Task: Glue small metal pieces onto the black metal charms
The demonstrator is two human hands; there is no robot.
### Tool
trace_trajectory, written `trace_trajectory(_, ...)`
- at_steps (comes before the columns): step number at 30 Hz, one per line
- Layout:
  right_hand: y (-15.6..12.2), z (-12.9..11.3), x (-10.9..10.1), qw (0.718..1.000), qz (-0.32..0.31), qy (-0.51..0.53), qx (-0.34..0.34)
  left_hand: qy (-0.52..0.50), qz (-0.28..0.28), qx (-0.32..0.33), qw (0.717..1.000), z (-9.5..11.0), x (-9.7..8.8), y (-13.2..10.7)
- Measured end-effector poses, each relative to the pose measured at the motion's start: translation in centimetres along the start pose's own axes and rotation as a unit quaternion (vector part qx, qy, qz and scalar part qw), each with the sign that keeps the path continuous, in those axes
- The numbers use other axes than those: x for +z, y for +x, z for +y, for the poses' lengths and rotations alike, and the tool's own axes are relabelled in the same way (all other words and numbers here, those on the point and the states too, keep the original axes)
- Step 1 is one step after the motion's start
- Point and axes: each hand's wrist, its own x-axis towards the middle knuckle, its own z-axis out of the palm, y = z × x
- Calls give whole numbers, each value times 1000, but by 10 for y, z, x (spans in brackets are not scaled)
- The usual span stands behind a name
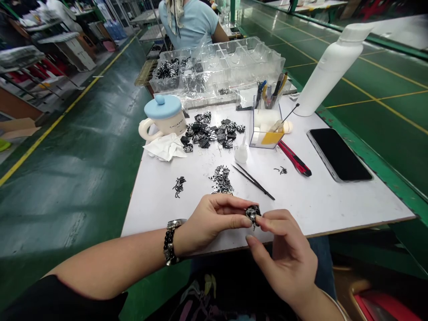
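Observation:
Between the thumb and fingers of my left hand [214, 220] is a small black-and-silver patterned part [253, 215], held just above the table's near edge. My right hand [287, 254] touches that part with its index fingertip; its thumb is spread away below. Beyond my hands lies a heap of tiny silver-and-black pieces [222, 179]. Black tweezers [254, 182] rest to the right of this heap. Farther back is a pile of black patterned parts [212, 133]. Small dark curled pieces [179, 187] lie to the left, and a few more dark bits [281, 170] lie to the right.
A lidded mug [165, 118], tissue [165, 147], small white bottle [242, 151], clear organizer [265, 138] with pens, red cutter [296, 160], phone [339, 154] and tall white bottle [329, 71] stand or lie around. Clear trays [230, 62] are behind; a person in blue [192, 26] sits beyond.

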Motion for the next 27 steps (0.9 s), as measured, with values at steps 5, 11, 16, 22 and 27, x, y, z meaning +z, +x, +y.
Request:
trace_trajectory(5, 4, -2, 0, 980, 10, -175, -96, -27, -10, -42, 999, 0, -2, 1)
trace_trajectory(11, 5, -1, 1, 952, 13, -284, -115, -41, -1, -60, 997, 3, 1, 0)
trace_trajectory(16, 4, 0, 2, 955, 17, -276, -102, -9, 20, -54, 998, 4, 2, -1)
trace_trajectory(22, 1, -1, 5, 966, -2, -246, -76, 29, 34, -37, 998, 2, 2, -1)
trace_trajectory(27, 3, 0, -8, 980, -55, -168, -91, 32, 27, -30, 999, 3, 3, -2)
